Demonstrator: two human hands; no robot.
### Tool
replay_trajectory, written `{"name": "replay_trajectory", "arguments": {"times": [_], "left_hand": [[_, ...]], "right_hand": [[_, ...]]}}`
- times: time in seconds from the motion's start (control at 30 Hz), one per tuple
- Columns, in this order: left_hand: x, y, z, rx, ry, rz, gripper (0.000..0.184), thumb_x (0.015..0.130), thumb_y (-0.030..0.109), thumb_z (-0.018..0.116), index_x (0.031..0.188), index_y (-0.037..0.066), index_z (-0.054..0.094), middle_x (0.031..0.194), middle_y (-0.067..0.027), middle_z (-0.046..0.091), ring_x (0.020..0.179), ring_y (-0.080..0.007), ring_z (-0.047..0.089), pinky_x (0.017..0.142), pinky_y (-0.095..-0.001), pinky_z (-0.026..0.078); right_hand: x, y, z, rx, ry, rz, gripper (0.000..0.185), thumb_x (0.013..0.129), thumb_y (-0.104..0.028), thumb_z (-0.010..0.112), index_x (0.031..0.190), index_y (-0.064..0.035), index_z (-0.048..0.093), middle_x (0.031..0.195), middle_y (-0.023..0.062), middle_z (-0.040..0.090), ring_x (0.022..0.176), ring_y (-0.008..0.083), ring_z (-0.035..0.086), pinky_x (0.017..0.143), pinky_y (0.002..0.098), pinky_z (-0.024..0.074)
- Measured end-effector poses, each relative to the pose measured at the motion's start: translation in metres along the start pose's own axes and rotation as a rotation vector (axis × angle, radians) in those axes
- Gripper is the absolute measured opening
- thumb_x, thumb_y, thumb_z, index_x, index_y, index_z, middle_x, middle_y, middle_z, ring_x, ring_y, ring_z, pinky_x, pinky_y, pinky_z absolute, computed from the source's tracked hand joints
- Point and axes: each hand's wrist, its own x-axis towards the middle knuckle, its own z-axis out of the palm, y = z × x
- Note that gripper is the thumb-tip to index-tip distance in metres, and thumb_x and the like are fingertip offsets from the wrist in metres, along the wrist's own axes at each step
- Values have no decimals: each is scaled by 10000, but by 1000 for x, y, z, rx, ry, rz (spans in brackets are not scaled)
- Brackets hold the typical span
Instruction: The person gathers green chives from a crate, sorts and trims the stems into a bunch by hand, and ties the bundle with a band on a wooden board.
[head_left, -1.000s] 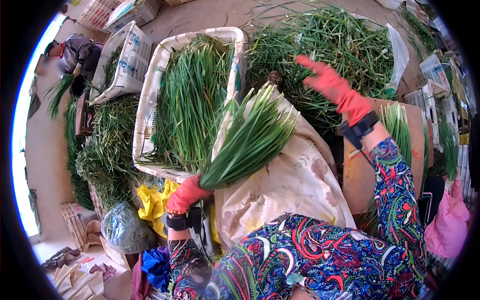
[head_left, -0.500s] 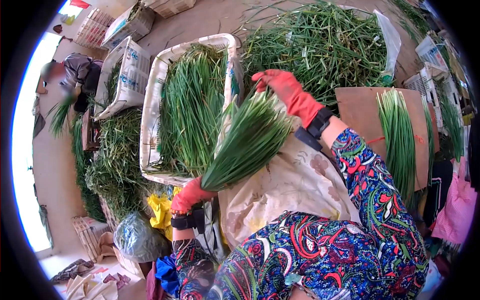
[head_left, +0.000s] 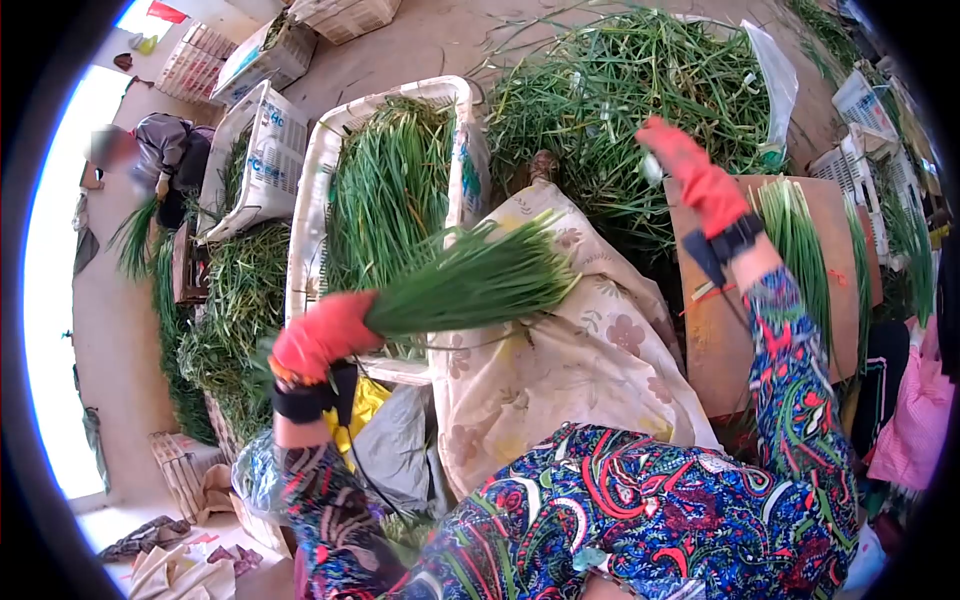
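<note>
My left hand (head_left: 325, 335), in a red glove, grips a bunch of long green chives (head_left: 460, 285) by the leaf-tip end. The bunch lies sideways over a flowered cloth (head_left: 590, 370) on my lap, its pale cut ends pointing right. My right hand (head_left: 700, 185), also red-gloved, is away from the bunch, over the edge of a heap of loose leaves (head_left: 630, 90). Its fingers stretch out, somewhat blurred; a whitish scrap shows near them, and I cannot tell whether they touch it. A white crate (head_left: 462, 100) filled with chives stands just beyond my left hand.
On a brown board (head_left: 715, 340) at the right lies a tied bunch of chives (head_left: 795, 250). Another person (head_left: 170, 150) bends at the far left, holding greens. More white crates (head_left: 265, 140) stand around, and a grey bag (head_left: 395, 440) sits by my left arm.
My right hand has let go of the bunch's pale end and moved right. My left hand has drawn the bunch left and turned it more level.
</note>
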Motion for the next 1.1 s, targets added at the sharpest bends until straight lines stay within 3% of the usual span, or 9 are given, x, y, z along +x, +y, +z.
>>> {"name": "replay_trajectory", "arguments": {"times": [0.07,0.23,0.33,0.6,0.73,0.93,0.97,1.0,1.1], "left_hand": [[3,37,-39,239,18,15,358,714,202,610,1055,117,544,861,-147,618,777,-256,609,688,-344,468],[-20,109,-82,617,257,145,345,801,210,526,1145,188,528,858,-149,600,801,-316,575,694,-373,449],[-40,137,-76,707,343,73,465,765,105,510,1211,231,476,820,-156,588,769,-316,581,664,-391,455],[-61,101,51,1181,356,-127,765,734,13,507,1354,335,196,614,-41,477,477,-175,545,381,-308,457],[-78,83,115,857,222,3,755,732,13,492,1374,266,188,649,-63,470,514,-208,551,431,-338,467],[-73,7,100,-716,38,29,969,615,165,779,1384,150,189,932,-32,561,894,-146,533,811,-307,438],[-50,0,98,-1263,98,156,1021,619,242,776,1396,166,117,1063,-89,545,974,-194,526,875,-334,416],[-34,8,97,-1183,241,175,1078,603,507,723,1396,158,81,1225,-145,456,1069,-239,491,903,-355,397],[30,1,147,-1581,39,143,837,731,560,563,1358,127,216,1294,-131,364,1146,-232,412,910,-362,390]], "right_hand": [[-82,-101,10,627,-715,362,424,812,-342,527,1082,-16,557,943,95,624,769,142,580,678,231,457],[-196,-126,102,1127,-1617,708,491,867,-396,424,1183,-28,501,1140,134,555,1073,219,527,917,302,406],[-193,-124,148,1456,-1151,905,494,866,-336,415,1169,50,464,1157,189,526,1068,276,521,947,362,385],[-175,-96,139,1648,-727,480,515,837,-368,445,1168,27,467,1079,148,572,995,274,551,932,369,394],[-201,-68,113,1681,-732,510,556,826,-410,446,1176,23,461,1073,145,574,986,273,554,926,369,398],[-218,-54,102,1677,-740,546,618,810,-472,447,1187,17,453,1064,140,576,972,273,557,916,368,404],[-220,-55,102,1673,-749,551,629,807,-483,447,1189,16,451,1063,139,576,970,273,558,914,368,405],[-222,-56,102,1669,-757,558,639,804,-493,447,1191,15,450,1062,138,577,967,273,558,913,368,407],[-222,-57,101,1673,-785,558,670,796,-525,448,1196,13,446,1057,136,578,960,272,560,908,368,410]]}}
